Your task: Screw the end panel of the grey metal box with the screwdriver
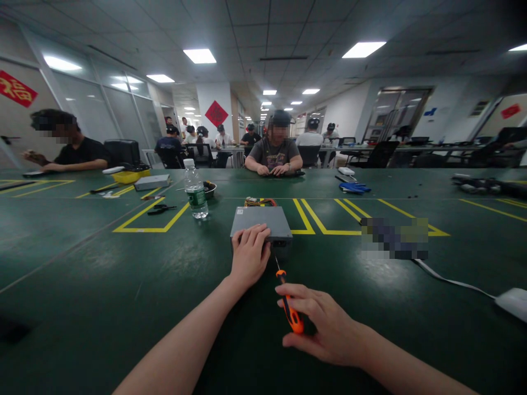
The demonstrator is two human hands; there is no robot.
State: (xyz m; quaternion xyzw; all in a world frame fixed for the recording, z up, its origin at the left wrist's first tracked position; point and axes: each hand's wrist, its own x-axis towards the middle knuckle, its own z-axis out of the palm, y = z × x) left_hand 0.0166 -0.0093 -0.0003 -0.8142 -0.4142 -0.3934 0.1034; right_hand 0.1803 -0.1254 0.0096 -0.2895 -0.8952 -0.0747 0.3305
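A grey metal computer power supply unit lies on the green table in front of me, its socket side toward me and colored cables behind it. My left hand holds its near left part, fingers over the top and thumb at the near side. In my right hand is an orange and black screwdriver, its handle at the fingertips while the thumb stands lower. The thin shaft points up toward the near face of the unit. Whether the tip touches it, I cannot tell.
A water bottle stands left of the unit, with a bowl behind and black pliers farther left. Blue gloves lie at the back right. A white cable runs along the right. Another person sits opposite.
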